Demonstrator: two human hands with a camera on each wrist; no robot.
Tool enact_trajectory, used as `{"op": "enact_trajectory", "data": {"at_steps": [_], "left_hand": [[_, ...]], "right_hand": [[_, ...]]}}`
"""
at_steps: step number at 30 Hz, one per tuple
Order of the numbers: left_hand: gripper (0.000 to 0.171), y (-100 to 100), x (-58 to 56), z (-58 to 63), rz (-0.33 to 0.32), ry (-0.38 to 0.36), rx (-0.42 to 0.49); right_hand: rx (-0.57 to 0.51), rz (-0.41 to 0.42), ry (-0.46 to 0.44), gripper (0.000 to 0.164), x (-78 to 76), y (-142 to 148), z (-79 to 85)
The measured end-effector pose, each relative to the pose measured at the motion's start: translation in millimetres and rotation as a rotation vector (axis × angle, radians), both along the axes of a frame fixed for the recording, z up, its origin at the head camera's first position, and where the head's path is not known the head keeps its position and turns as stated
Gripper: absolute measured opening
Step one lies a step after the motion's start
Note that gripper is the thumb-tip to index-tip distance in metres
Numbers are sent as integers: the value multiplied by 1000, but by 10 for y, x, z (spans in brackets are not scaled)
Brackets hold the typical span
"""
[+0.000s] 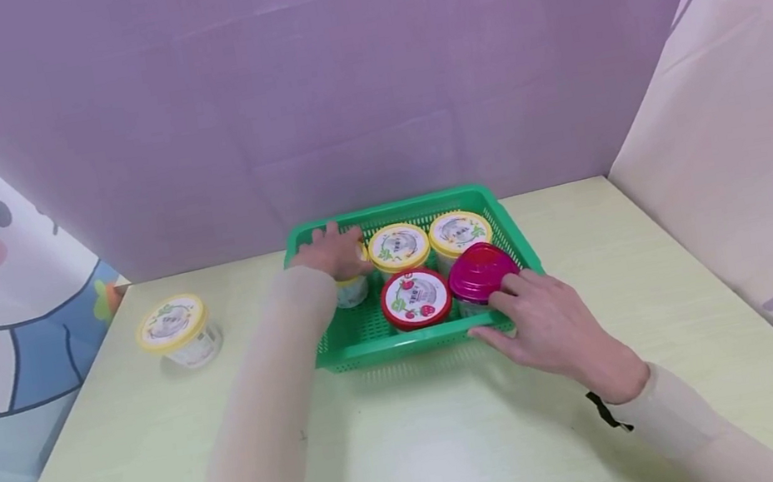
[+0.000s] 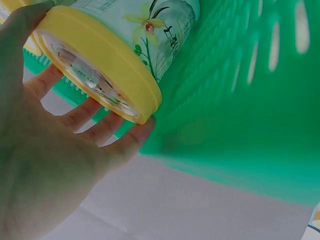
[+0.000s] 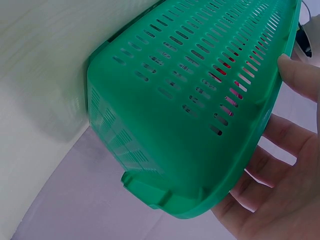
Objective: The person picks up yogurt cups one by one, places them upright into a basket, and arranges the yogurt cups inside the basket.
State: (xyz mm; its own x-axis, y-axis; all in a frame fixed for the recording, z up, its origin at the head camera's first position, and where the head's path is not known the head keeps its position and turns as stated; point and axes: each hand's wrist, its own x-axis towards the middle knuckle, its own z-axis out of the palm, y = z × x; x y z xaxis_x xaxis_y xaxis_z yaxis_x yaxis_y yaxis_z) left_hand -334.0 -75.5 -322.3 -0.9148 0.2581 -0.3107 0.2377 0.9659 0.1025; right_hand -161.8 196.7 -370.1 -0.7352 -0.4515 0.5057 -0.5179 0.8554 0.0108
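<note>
In the head view, a green plastic basket [image 1: 374, 351] stands at the back middle of the table. My left hand [image 1: 332, 253] reaches into its back left corner and grips a yellow-lidded cup [image 1: 353, 293]. The left wrist view shows the thumb and fingers round that cup's yellow lid [image 2: 107, 47], beside the basket wall [image 2: 240, 110]. At the basket's front right, my right hand [image 1: 555, 324] holds the rim [image 3: 270, 107], thumb outside and fingers over the top. Those fingers lie next to a cup with a magenta domed lid [image 1: 481, 271].
Inside the basket are two more yellow-lidded cups, one in the back middle [image 1: 398, 247] and one at the back right [image 1: 459, 232]. A red-lidded cup [image 1: 416, 299] sits in front. Another yellow-lidded cup [image 1: 176, 329] stands on the table, left of the basket. A purple cloth [image 1: 363, 93] hangs behind.
</note>
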Motion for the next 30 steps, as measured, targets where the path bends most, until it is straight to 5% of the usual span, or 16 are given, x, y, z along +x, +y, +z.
{"op": "enact_trajectory", "data": {"at_steps": [12, 19, 30], "left_hand": [[82, 67, 93, 161, 11, -62, 46], [81, 77, 134, 342, -26, -14, 24], [93, -177, 125, 483, -34, 70, 27]], "right_hand": [[8, -5, -6, 43, -5, 15, 3], [0, -2, -1, 43, -1, 8, 1], [-7, -1, 3, 42, 0, 8, 2]]}}
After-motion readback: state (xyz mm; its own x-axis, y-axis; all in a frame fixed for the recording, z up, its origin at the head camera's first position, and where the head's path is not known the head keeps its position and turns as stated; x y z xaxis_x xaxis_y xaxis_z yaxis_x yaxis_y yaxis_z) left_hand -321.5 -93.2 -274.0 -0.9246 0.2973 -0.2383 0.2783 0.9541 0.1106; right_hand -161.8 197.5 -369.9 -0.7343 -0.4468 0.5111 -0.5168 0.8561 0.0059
